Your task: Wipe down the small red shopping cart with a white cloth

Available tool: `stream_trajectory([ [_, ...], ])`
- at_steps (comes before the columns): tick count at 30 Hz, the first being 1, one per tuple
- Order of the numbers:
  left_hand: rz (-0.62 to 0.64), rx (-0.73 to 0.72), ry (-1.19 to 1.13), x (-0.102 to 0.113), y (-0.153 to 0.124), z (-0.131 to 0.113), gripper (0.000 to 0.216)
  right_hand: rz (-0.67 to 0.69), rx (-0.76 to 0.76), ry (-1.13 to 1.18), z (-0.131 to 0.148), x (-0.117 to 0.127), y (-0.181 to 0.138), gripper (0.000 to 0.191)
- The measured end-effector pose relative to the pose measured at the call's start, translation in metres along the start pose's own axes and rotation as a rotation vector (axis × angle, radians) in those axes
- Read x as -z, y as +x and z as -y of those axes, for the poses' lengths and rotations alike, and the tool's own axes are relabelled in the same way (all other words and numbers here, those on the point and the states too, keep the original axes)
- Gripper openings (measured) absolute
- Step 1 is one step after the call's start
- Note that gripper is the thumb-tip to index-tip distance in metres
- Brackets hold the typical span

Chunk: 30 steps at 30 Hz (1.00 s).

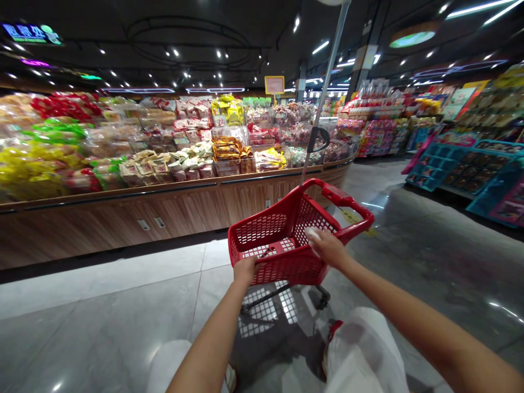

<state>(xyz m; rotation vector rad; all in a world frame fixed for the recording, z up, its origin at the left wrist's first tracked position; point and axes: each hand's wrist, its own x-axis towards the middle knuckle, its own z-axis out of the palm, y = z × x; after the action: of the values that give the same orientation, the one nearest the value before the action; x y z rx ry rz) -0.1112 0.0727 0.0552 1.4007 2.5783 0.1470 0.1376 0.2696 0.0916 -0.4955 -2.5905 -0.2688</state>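
A red plastic shopping cart (282,262) stands in front of me, its perforated basket tilted in view and its push handle (352,207) up at the right. My left hand (244,269) is closed round the near rim of the basket at its left end. Over the near rim, toward the handle end, my right hand (327,246) is closed on a small white wad (313,233) whose kind I cannot make out. Whether the right hand also touches the rim is unclear. Inside the basket, the slotted floor (266,250) shows in part.
A long wood-fronted counter (196,210) piled with bagged snacks runs behind the cart. A metal pole (327,82) rises beside the cart. Turquoise display racks (454,164) stand at the right, with packed shelves (385,123) farther back. The grey tiled floor (123,327) is shiny.
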Motion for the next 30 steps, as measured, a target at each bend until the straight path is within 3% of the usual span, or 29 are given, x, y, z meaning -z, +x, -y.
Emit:
stream_trajectory([
  [5,-0.027,0.003,-0.033,-0.003,-0.009,-0.013,0.034,0.039,0.055,0.071,0.108,-0.05,0.027,0.031],
  [7,-0.03,0.01,-0.042,-0.003,-0.011,-0.012,0.033,0.058,0.098,0.098,0.133,-0.059,0.034,0.031],
  [10,-0.012,0.013,-0.033,0.0,-0.01,-0.003,0.036,0.114,0.157,0.112,0.126,-0.054,0.034,0.033],
  [14,-0.012,-0.006,-0.028,0.004,-0.004,0.016,0.035,0.15,0.129,-0.006,0.059,-0.02,0.014,0.033],
  [17,-0.021,-0.029,-0.02,0.006,0.001,0.026,0.032,0.105,0.084,-0.079,0.008,0.008,-0.006,0.029],
  [20,-0.027,-0.055,0.004,0.006,0.006,0.03,0.031,0.025,0.033,-0.071,-0.015,0.021,-0.016,0.028],
  [24,-0.039,-0.045,0.02,0.004,0.006,0.026,0.033,-0.031,-0.029,-0.039,0.015,-0.001,-0.007,0.025],
  [30,-0.03,-0.022,0.037,-0.003,-0.004,0.011,0.033,0.072,0.022,0.04,0.124,-0.054,0.031,0.029],
])
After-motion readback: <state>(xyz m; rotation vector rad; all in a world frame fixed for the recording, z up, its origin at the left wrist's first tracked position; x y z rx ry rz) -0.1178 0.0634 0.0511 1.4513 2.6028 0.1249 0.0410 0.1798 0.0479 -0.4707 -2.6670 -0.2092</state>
